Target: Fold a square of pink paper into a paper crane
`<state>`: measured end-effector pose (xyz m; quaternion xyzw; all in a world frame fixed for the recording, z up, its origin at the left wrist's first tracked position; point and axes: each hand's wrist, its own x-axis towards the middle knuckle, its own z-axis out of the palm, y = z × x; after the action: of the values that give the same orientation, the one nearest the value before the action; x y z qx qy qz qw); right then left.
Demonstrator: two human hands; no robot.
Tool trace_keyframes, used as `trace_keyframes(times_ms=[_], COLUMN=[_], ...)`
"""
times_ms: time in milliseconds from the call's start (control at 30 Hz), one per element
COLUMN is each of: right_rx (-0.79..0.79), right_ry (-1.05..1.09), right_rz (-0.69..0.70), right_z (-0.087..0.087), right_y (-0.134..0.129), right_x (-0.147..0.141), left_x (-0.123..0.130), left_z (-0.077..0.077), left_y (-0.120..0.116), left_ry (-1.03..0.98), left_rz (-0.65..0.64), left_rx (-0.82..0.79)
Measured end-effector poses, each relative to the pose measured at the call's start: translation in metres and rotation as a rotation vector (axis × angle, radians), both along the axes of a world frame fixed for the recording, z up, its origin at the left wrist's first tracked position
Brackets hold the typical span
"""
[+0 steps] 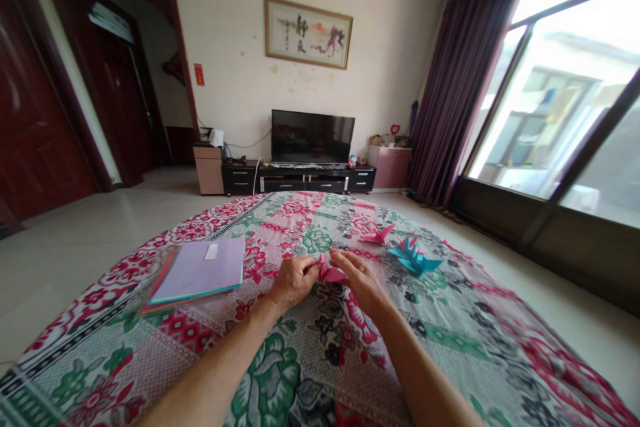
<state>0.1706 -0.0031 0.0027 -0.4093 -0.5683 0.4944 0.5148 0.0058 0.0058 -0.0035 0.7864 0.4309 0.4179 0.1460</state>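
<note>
Between my two hands, just above the tablecloth, is a small pink origami crane (333, 273), partly covered by fingers. My left hand (294, 281) is closed, its thumb and forefinger pinching the crane's left side. On the other side, my right hand (362, 280) has its fingers curved over the crane and gripping it; the fingertips are partly hidden. Further right lie finished-looking paper cranes: a pink one (379, 235) and a blue one (416, 260), with another pink folded piece (407, 241) partly behind the blue.
A stack of coloured paper sheets (200, 271), lilac on top with a small white label (211, 251), lies at the left of the table. The round table has a flowered cloth (270, 373). Beyond it stand a television (313, 138) and low cabinets (240, 179).
</note>
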Motion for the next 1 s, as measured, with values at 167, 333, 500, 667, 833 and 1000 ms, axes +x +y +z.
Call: trace_keyframes(times_ms=[167,333,500,667,833,1000], right_rx=[-0.121,-0.172,-0.212,-0.279,-0.278,-0.259], right_ry=[0.14,0.208,0.301,0.395,0.447,0.476], right_rz=[0.01,0.09,0.132,0.125,0.123,0.098], right_z=[-0.001,-0.006,-0.011,-0.014,-0.018,-0.02], right_y=[-0.005,-0.005,-0.001,0.004,0.007,0.009], right_x=[-0.002,-0.01,-0.012,-0.009,-0.008,-0.007], left_x=[0.0,0.001,0.003,0.004,0.006,0.007], left_z=[0.0,0.002,0.007,0.008,0.006,0.006], left_y=[0.003,0.002,0.0,0.001,0.003,0.001], left_ry=[-0.044,-0.107,-0.14,-0.153,-0.207,-0.344], left_rz=[0.186,0.222,0.174,0.126,0.09,0.133], left_rx=[0.06,0.044,0.019,0.015,0.031,0.057])
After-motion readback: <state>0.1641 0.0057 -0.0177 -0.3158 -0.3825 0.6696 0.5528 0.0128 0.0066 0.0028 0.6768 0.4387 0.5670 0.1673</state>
